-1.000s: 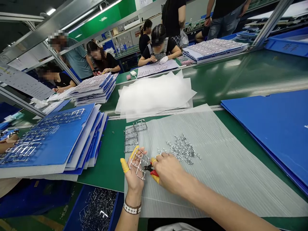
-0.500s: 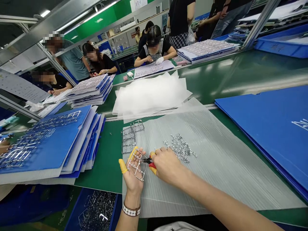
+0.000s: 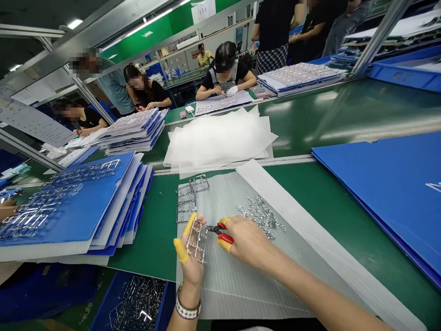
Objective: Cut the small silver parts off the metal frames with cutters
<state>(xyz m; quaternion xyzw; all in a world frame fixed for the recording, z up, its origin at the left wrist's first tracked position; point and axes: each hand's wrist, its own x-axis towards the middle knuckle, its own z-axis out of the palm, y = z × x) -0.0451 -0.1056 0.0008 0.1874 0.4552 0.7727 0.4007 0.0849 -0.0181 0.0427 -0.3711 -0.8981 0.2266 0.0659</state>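
Note:
My left hand (image 3: 190, 257), with yellow finger cots, grips a small shiny metal frame (image 3: 195, 239) of parts, held upright over a grey corrugated sheet (image 3: 310, 257). My right hand (image 3: 245, 239) is closed on red-handled cutters (image 3: 220, 231) whose tip touches the frame's right edge. A pile of small cut-off metal parts (image 3: 262, 216) lies just beyond my right hand. Two more metal frames (image 3: 188, 200) lie flat at the sheet's far left corner.
A stack of blue boards (image 3: 79, 207) with frames on top sits left, another blue board (image 3: 389, 184) right. White foam sheets (image 3: 217, 138) lie behind. A blue bin of scrap frames (image 3: 138, 303) is below the table edge. Several people work across the green belt (image 3: 344, 110).
My left hand has turned the frame more edge-on and upright. My right hand with the cutters shifted slightly right. The view moved, so the grey sheet appears turned.

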